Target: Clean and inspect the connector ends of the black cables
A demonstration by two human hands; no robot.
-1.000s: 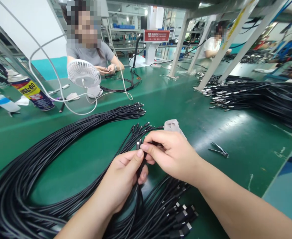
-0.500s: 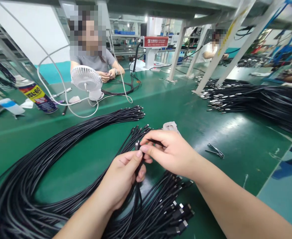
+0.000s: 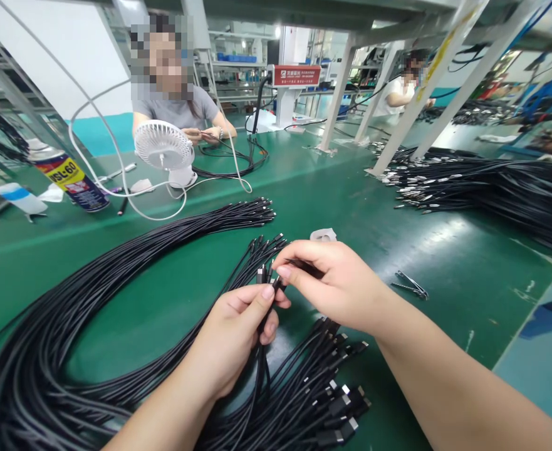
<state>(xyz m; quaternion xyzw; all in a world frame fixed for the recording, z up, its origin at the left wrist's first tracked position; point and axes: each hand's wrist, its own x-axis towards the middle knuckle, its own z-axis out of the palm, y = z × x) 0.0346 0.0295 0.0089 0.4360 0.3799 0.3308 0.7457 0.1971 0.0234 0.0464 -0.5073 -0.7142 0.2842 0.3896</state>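
At the bottom centre of the frame, a spread of black USB cables ends in chunky USB plugs (image 3: 339, 407), their metal tips pointing to the right. Just above them, near the middle, the left hand (image 3: 242, 319) is closed, its thumb pressed against curled fingers around a few black cables (image 3: 262, 274) whose connector ends stick up past the thumb. The right hand (image 3: 334, 279) is half curled beside it, thumb and forefinger brought close together at those connectors, with a dark slender piece (image 3: 306, 266) held between them and running back toward the palm. A thick cable bundle (image 3: 83, 300) loops across the left side on the green tabletop (image 3: 351, 210), its small-tipped ends lying near the centre. Right of centre lies an opened metal nail clipper (image 3: 411, 286); a whitish object (image 3: 323, 235) shows partly behind the right hand. Farther off, a spray can (image 3: 71, 178) and a white desk fan (image 3: 163, 145) stand at upper left, and a heap of black cables (image 3: 482, 181) fills the right. Beyond the fan, a co-worker in a grey top (image 3: 177, 108) handles dark cables.
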